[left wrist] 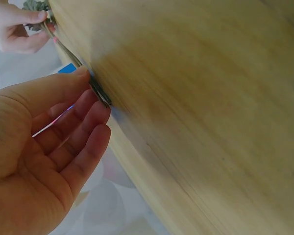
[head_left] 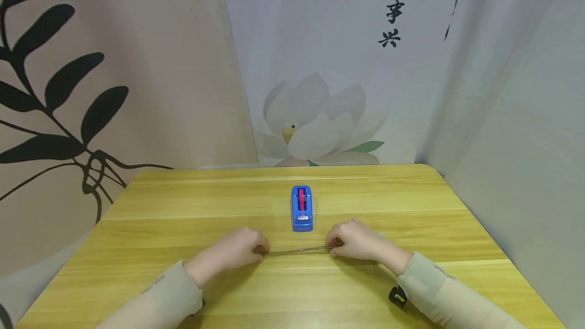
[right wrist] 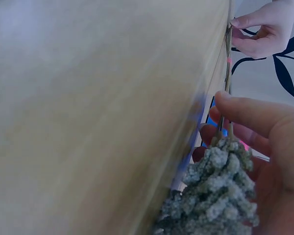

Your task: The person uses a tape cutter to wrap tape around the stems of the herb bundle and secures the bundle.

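A person sits at a wooden table point(head_left: 183, 217) with both forearms in beige sleeves resting on it. The left hand point(head_left: 237, 250) and the right hand point(head_left: 358, 241) lie near the front middle of the tabletop, well apart, and a bundle of thin stems point(head_left: 297, 251) runs between them, low over the wood. In the left wrist view the left hand's thumb and fingertips point(left wrist: 95, 105) pinch one end of the stems, with the remaining fingers loosely bent. In the right wrist view the right hand's thumb and fingers point(right wrist: 250, 117) pinch the other end, where the stems meet a fuzzy grey-green flower head point(right wrist: 215, 196) that sits against the palm. A small pink mark shows part-way along the stems. Just beyond the stems, between the two hands and farther from the person, a blue tape dispenser point(head_left: 302, 208) stands on the table with a pink-red strip in its top; it touches neither hand. Behind the table hang fabric backdrops: one printed with dark leaves point(head_left: 59, 95), one with a pale lotus flower point(head_left: 315, 126) and black characters point(head_left: 397, 9).
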`<state>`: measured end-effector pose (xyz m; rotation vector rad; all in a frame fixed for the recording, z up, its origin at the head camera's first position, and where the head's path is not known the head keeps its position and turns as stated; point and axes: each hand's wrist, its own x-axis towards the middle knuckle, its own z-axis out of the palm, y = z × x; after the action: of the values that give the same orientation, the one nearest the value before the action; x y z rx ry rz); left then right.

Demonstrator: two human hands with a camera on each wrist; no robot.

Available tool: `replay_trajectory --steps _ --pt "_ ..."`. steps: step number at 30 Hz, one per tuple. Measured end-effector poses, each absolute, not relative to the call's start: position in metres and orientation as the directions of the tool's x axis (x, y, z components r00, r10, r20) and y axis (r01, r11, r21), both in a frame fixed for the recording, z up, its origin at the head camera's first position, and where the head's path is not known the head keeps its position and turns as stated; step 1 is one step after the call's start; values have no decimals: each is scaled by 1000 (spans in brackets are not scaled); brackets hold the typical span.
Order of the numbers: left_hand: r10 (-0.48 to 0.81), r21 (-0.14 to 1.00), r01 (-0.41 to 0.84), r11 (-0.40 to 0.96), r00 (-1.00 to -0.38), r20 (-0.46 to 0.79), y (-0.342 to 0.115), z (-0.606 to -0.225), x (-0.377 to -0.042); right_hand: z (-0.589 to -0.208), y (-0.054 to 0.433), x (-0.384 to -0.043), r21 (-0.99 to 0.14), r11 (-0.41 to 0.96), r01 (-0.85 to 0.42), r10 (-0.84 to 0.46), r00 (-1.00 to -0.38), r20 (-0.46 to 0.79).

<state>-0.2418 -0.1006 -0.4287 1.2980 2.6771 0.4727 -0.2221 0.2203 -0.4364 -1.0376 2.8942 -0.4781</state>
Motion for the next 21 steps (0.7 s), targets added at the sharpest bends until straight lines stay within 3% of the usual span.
replay_trajectory --steps 13,21 --pt "790 367 737 567 -613 11 -101 -426 -243 -436 220 -222 -332 724 -605 -628 -777 47" --pt "742 437 681 588 -669 44 -109 -414 -251 -423 227 -225 -392 723 -568 -594 -802 68"
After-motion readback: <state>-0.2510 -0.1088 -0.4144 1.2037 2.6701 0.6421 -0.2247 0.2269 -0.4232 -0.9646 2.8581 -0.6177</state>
